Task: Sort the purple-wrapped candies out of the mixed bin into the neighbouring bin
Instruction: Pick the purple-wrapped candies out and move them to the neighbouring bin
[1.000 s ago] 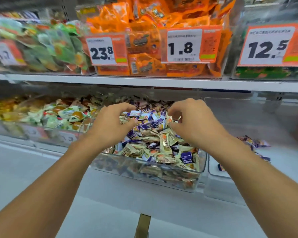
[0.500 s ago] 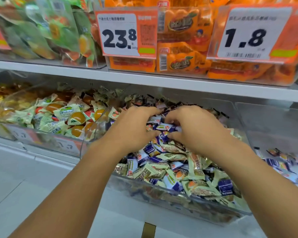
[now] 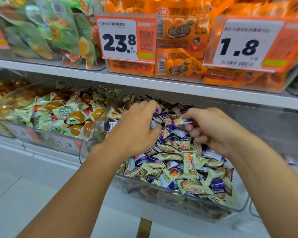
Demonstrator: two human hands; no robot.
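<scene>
Top shelf spans the upper frame: orange snack bags, green bags upper left, price tags 23.8 and 1.8. Not relevant.

Mixed bin, clear plastic, fills centre and lower right. Full of pale green and purple-wrapped candies; the purple ones cluster in the middle and toward the back, and green dominates the front edge. Left of it is a bin of green/orange fruit candies. Don't drop anything there.

Neighbouring bin sits at the right edge, mostly hidden by the right forearm. One purple piece shows in it, just past the arm. That's the target.

Left hand: centre frame, over the purple cluster, fingers curled down into the pile. Something small shows at its fingertips, but I cannot tell whether it's actually gripped.

Right hand: right of centre, pinching a purple-wrapped candy between thumb and fingers, lifted just clear of the pile.

Step in hand, my read: pick and carry. To do it well:
- Pinch the wrapper body, not the crimped tail, which slips.
- Check no green piece rides along before moving.
- Swing the right hand to the right over the bin wall and release low so nothing bounces out.
- Left hand rakes the purple toward centre meanwhile.
</scene>
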